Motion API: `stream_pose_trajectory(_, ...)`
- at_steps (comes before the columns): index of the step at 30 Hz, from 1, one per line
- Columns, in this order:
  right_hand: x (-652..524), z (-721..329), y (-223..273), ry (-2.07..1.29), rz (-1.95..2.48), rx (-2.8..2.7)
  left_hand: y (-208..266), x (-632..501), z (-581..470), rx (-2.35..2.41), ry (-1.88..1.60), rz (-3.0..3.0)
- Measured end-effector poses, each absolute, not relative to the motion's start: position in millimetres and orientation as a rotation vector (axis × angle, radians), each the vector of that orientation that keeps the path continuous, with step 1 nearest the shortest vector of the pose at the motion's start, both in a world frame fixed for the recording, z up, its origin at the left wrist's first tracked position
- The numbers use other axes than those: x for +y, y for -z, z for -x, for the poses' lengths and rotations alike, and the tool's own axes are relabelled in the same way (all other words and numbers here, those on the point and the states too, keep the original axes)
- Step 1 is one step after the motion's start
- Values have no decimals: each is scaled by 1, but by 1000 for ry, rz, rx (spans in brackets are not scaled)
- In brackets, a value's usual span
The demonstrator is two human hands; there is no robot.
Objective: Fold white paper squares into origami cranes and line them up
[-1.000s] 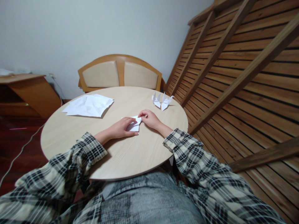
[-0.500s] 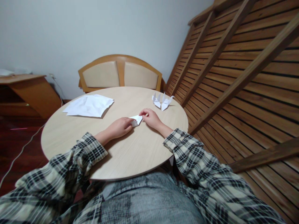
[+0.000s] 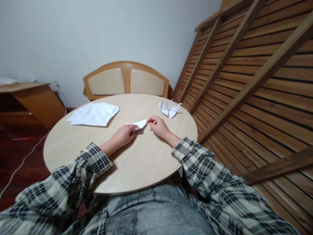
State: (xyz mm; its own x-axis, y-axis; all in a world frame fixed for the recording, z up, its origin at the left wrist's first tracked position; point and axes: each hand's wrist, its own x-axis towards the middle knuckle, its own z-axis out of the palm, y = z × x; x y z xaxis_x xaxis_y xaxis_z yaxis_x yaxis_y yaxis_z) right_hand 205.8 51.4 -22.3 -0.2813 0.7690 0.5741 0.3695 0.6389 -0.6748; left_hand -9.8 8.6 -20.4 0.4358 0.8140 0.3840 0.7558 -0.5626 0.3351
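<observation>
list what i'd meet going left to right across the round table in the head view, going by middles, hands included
Loose white paper sheets, wrinkled and overlapping → bare left hand → small folded white paper piece → bare right hand → pair of bird-shaped white paper figures.

padded backrest [image 3: 126, 80] | brown desk [image 3: 36, 102] left | slatted panel [image 3: 244, 94] right | white cable [image 3: 23, 160]

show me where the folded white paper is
In the head view, the folded white paper is between the left hand and right hand, on the round table, right of the white sheets and left of the paper cranes.
</observation>
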Motion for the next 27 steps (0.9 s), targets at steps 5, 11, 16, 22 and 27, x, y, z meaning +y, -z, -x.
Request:
stream_pose_trajectory(5, 52, -207, 23, -492, 879, -1899, 19, 10, 11, 1487, -806, -2506)
stream_pose_trajectory(11, 53, -209, 24, -467, 835, -1891, 19, 15, 14, 1478, -1109, -2255)
stream_pose_trajectory(16, 54, -208, 24, -506, 867, -1883, 17, 18, 12, 1349, -1466, -1903)
stream_pose_trajectory(22, 56, -204, 29, -870, 870, -1883, 8, 6, 2, 1197, -1465, -1681)
stream_pose_trajectory(27, 55, -203, 30, -1073, 808, -1736, 8, 1, -1, 1165, -1409, -1614)
